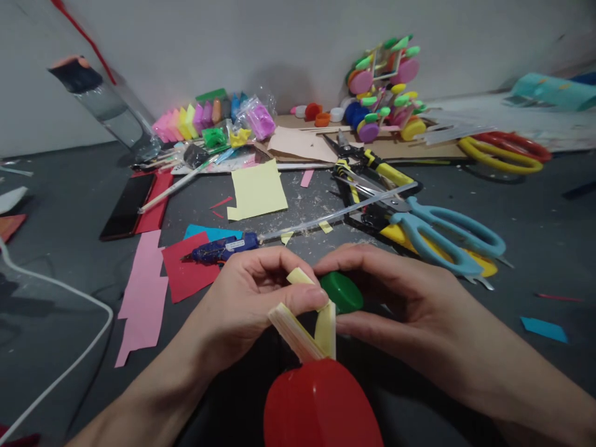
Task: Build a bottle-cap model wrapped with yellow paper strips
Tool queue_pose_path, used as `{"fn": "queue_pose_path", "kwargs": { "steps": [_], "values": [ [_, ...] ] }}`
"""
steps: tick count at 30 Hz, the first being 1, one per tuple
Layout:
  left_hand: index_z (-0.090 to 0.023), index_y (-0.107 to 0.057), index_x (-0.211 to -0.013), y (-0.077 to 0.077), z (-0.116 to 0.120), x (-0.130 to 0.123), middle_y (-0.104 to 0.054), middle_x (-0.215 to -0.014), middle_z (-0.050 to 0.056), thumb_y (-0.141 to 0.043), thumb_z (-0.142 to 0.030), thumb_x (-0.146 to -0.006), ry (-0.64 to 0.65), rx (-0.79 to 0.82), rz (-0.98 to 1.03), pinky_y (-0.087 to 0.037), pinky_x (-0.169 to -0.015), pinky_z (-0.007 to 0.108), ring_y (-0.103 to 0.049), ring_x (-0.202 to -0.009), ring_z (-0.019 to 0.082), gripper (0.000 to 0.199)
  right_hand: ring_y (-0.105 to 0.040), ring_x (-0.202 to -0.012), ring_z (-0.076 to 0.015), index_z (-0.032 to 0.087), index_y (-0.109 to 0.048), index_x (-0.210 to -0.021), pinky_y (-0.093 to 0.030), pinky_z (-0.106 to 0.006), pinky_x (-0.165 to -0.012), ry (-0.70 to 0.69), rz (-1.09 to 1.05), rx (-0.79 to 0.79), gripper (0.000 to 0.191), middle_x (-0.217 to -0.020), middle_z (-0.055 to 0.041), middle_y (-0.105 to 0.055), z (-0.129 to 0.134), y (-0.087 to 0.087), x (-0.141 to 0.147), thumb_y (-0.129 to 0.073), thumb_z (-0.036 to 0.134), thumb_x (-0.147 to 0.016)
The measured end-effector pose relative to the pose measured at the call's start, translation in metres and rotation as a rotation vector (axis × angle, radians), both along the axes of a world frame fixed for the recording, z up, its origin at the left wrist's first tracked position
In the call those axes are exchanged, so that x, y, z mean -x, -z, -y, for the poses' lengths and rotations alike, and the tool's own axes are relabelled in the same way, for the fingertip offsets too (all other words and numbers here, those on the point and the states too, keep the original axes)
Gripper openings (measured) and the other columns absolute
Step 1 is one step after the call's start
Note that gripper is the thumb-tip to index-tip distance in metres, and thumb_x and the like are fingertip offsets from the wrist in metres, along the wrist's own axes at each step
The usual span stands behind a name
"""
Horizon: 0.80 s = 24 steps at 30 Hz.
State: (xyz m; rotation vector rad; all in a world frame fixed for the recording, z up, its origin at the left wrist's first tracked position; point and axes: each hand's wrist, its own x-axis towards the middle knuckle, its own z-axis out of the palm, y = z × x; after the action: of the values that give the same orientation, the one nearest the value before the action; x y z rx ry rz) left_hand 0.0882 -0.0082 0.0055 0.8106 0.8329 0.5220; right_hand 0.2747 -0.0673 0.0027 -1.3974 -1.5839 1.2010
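My left hand (274, 285) is closed, its thumb and fingers pinching a pale yellow strip (299, 277). My right hand (400, 304) grips a green bottle cap (343, 292) by its edge, right beside my left thumb. Below them sits a red rounded piece (321, 406) with a glossy surface, cut off by the lower frame edge. Pale wooden sticks (298, 335) with some yellow on them rise from its top in a V shape. Whether the strip touches the cap is hidden by my thumb.
Beyond my hands lie a blue glue gun (226, 247), blue-handled scissors (447, 233) and yellow-black pliers (386, 169). Paper pieces, a phone (128, 206) and a water bottle (105, 108) are left. Behind stands a colourful cap-and-stick model (384, 87). A white cable (69, 288) crosses the left.
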Motion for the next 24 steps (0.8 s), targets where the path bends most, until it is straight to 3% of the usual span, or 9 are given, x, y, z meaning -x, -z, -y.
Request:
{"fn": "queue_pose_path", "kwargs": {
  "steps": [9, 18, 24],
  "values": [
    [-0.016, -0.068, -0.063, -0.0017, -0.0010, -0.0018, -0.062, -0.057, -0.005, -0.089, -0.015, -0.059, -0.002, -0.006, -0.037, -0.042, -0.049, 0.016, -0.054, -0.050, 0.007, 0.021, -0.066, -0.089, -0.0171, 0.030, -0.070, -0.110, -0.052, -0.025, -0.075, 0.013, -0.046, 0.055, 0.029, -0.101, 0.0028, -0.072, -0.0015, -0.0027, 0.0030, -0.076, 0.034, -0.082],
    [-0.018, -0.071, -0.071, -0.0045, 0.0012, 0.0007, -0.065, -0.064, -0.005, -0.086, -0.014, -0.066, 0.038, 0.000, 0.070, -0.042, -0.054, 0.013, -0.056, -0.055, 0.005, 0.017, -0.068, -0.091, -0.0183, 0.031, -0.067, -0.105, -0.053, -0.026, -0.074, 0.015, -0.086, 0.050, 0.026, -0.102, 0.0029, -0.071, -0.0019, -0.0047, 0.0017, -0.075, 0.037, -0.082],
    [-0.017, -0.069, -0.068, -0.0010, 0.0023, -0.0002, -0.064, -0.062, -0.005, -0.087, -0.018, -0.067, 0.032, 0.024, 0.093, -0.042, -0.054, 0.013, -0.055, -0.054, 0.004, 0.018, -0.066, -0.092, -0.0140, 0.033, -0.067, -0.105, -0.050, -0.021, -0.077, -0.013, -0.038, 0.026, 0.022, -0.102, 0.0060, -0.071, -0.0017, -0.0048, 0.0018, -0.074, 0.035, -0.085]
  ]
}}
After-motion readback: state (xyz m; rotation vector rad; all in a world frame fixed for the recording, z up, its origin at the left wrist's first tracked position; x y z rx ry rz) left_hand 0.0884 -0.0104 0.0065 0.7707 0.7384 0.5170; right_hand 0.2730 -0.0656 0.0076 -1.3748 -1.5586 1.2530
